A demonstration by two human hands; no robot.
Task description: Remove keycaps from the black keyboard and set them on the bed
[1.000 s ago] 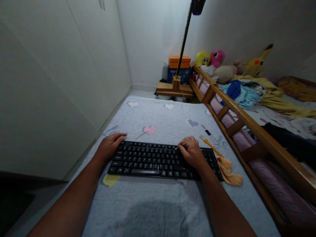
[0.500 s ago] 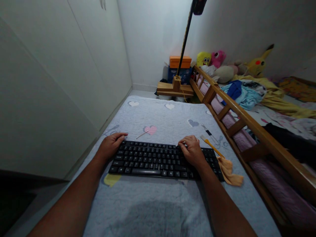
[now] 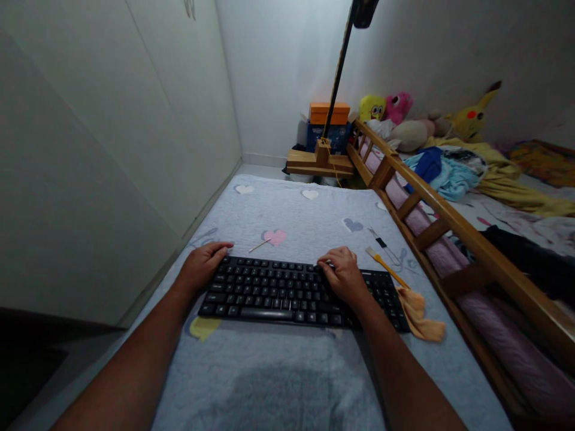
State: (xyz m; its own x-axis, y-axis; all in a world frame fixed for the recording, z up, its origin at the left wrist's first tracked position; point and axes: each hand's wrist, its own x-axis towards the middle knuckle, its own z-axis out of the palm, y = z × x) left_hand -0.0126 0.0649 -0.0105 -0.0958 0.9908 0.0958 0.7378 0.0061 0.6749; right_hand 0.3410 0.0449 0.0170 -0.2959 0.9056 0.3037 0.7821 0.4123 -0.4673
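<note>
A black keyboard point(image 3: 269, 290) lies flat on the pale blue cover point(image 3: 278, 377). At its upper left corner my left hand point(image 3: 202, 263) grips the edge, thumb on top. My right hand point(image 3: 342, 272) is over the keyboard's right part, fingers pinched at the top row on something small and pale, mostly hidden. Beyond the keyboard, a cotton swab point(image 3: 259, 245) rests by a pink heart print. To the right are a yellow-handled brush point(image 3: 389, 269), a tweezer-like metal tool with a black band point(image 3: 381, 242), and an orange cloth point(image 3: 421, 317) touching the keyboard's right end.
A wooden bed rail point(image 3: 431, 209) runs along the right side, with clothes and plush toys behind it. White cabinet doors point(image 3: 121, 137) stand at the left. Past the far edge, a dark pole point(image 3: 339, 72) rises from a wooden base point(image 3: 320, 160) beside stacked boxes.
My right hand has shifted slightly left along the keyboard's top row. My left hand keeps its hold at the corner.
</note>
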